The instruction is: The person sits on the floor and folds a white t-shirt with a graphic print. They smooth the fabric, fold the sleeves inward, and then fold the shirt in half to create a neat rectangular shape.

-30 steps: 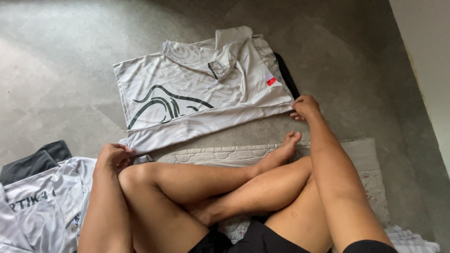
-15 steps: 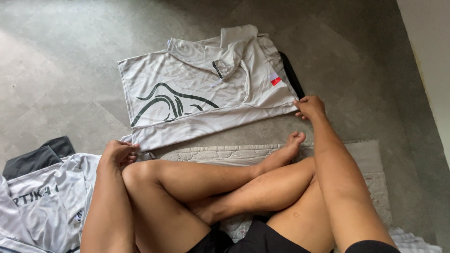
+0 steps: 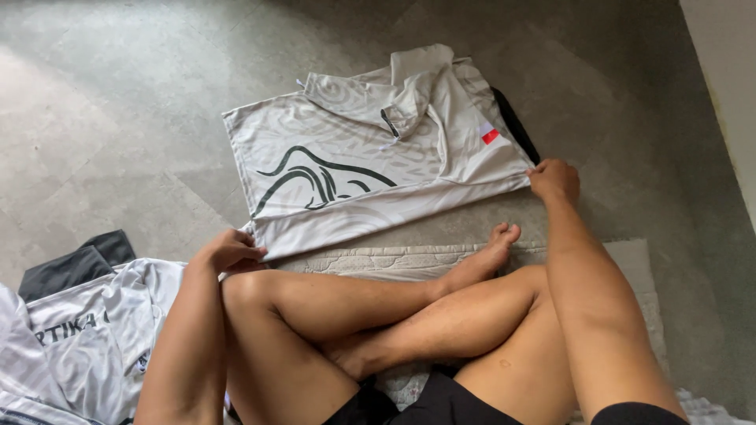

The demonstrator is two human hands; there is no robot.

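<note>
Grey floor (image 3: pixel 118 118): both hands' fingers pinch the white jersey (image 3: pixel 354 169) (more shirts (image 3: pixel 87 338) left).

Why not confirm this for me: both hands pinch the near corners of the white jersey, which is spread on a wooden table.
Not quite. The head view shows the white jersey spread on a grey floor, not a wooden table. The rest stands: the left hand and the right hand each pinch a near corner.
</note>
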